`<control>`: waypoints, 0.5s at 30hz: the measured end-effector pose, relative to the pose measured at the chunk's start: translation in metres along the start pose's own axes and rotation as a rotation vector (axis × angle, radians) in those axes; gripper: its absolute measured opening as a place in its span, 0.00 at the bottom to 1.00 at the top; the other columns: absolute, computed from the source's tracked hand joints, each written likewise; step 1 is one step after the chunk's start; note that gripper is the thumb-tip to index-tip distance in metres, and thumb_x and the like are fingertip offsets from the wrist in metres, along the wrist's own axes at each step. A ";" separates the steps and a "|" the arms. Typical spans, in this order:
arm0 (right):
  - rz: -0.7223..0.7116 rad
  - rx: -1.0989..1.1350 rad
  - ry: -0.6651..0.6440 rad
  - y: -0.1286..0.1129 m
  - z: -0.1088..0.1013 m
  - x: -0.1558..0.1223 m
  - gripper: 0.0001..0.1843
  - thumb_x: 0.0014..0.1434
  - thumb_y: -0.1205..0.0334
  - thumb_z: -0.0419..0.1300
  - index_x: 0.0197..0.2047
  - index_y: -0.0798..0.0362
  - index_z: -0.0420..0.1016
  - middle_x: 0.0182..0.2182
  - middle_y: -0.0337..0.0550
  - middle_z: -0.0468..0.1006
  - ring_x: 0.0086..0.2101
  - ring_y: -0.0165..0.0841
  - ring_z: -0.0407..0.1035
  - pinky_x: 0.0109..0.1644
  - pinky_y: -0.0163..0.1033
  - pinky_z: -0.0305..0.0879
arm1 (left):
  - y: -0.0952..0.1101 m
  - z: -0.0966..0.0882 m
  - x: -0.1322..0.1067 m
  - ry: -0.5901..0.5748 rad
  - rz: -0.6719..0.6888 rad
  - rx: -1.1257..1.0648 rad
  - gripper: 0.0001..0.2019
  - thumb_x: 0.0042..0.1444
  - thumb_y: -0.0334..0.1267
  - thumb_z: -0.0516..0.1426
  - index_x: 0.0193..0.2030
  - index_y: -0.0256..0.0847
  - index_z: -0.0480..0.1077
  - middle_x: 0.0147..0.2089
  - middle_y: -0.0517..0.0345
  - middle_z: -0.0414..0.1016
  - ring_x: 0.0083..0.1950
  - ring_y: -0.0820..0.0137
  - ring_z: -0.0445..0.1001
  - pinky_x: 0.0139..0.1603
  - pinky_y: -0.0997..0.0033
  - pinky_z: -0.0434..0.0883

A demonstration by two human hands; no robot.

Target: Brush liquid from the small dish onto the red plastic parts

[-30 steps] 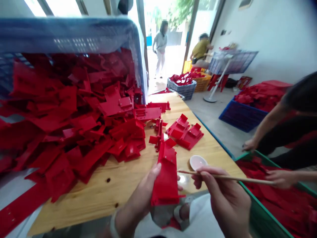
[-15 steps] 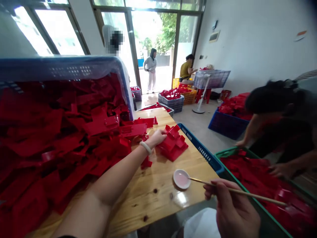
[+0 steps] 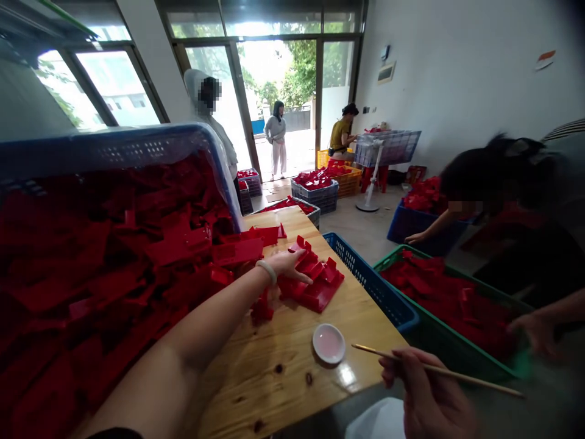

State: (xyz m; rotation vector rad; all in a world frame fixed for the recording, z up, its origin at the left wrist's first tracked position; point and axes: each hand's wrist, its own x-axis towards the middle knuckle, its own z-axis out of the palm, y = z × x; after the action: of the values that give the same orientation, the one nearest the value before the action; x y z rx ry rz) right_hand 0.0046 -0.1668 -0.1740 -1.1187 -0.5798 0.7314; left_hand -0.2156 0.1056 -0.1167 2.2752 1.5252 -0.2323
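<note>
My left hand (image 3: 289, 264) reaches out over the wooden table (image 3: 292, 366), fingers spread flat on a small stack of red plastic parts (image 3: 315, 283); a pale bracelet sits on the wrist. My right hand (image 3: 423, 393) is near the bottom edge, fingers closed round a thin wooden stick (image 3: 439, 369) whose tip points left toward a small white dish (image 3: 328, 342). A big heap of red parts (image 3: 105, 262) spills from a tipped blue crate (image 3: 114, 149) on the left.
A blue crate (image 3: 370, 281) and a green crate of red parts (image 3: 450, 317) stand right of the table. A co-worker (image 3: 512, 201) bends over the green crate, one hand (image 3: 537, 329) in it. Other people stand by the doorway among more crates.
My left hand set the red part it held onto the stack, then flattened on top. The view lifted. The co-worker's hands shifted over the green crate.
</note>
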 end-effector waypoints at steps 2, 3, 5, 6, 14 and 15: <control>-0.015 -0.005 0.033 -0.003 0.001 0.001 0.23 0.55 0.43 0.82 0.37 0.54 0.87 0.28 0.48 0.87 0.23 0.35 0.79 0.28 0.36 0.79 | 0.007 0.000 0.012 -0.090 0.044 0.025 0.67 0.41 0.63 0.79 0.85 0.50 0.55 0.76 0.36 0.73 0.74 0.39 0.73 0.69 0.52 0.71; -0.022 -0.007 0.050 -0.005 0.001 0.001 0.23 0.55 0.42 0.82 0.37 0.54 0.86 0.28 0.47 0.87 0.23 0.34 0.79 0.28 0.35 0.79 | 0.012 0.002 0.018 -0.109 0.057 0.040 0.69 0.40 0.62 0.80 0.85 0.49 0.55 0.76 0.34 0.73 0.73 0.39 0.74 0.68 0.53 0.72; -0.023 -0.013 0.071 -0.008 0.001 0.001 0.24 0.55 0.41 0.81 0.37 0.54 0.86 0.27 0.46 0.86 0.23 0.33 0.78 0.28 0.34 0.79 | 0.027 0.007 0.028 -0.111 0.073 0.070 0.70 0.40 0.61 0.80 0.86 0.44 0.53 0.76 0.29 0.72 0.74 0.37 0.72 0.68 0.51 0.72; -0.018 -0.018 0.078 -0.009 0.000 0.002 0.24 0.55 0.41 0.81 0.37 0.55 0.86 0.27 0.46 0.86 0.23 0.32 0.78 0.28 0.34 0.79 | 0.035 0.010 0.033 -0.102 0.078 0.085 0.70 0.41 0.61 0.80 0.86 0.41 0.52 0.75 0.27 0.71 0.74 0.35 0.71 0.69 0.49 0.72; -0.016 -0.043 0.144 -0.020 -0.020 0.013 0.27 0.49 0.38 0.83 0.34 0.54 0.86 0.25 0.45 0.85 0.22 0.34 0.78 0.26 0.34 0.79 | 0.114 0.014 0.086 -0.051 0.125 0.191 0.42 0.69 0.56 0.65 0.83 0.45 0.57 0.74 0.38 0.72 0.71 0.45 0.74 0.71 0.34 0.71; -0.021 -0.049 0.151 -0.021 -0.024 0.015 0.28 0.49 0.38 0.84 0.34 0.54 0.86 0.25 0.45 0.85 0.22 0.34 0.78 0.25 0.35 0.79 | 0.125 0.014 0.093 -0.039 0.141 0.198 0.40 0.70 0.55 0.65 0.82 0.45 0.59 0.73 0.39 0.72 0.70 0.46 0.75 0.70 0.35 0.72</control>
State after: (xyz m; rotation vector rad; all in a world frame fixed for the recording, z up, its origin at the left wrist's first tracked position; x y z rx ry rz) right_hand 0.0369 -0.1745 -0.1619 -1.2005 -0.4828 0.6117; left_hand -0.0637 0.1376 -0.1338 2.5039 1.3687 -0.4012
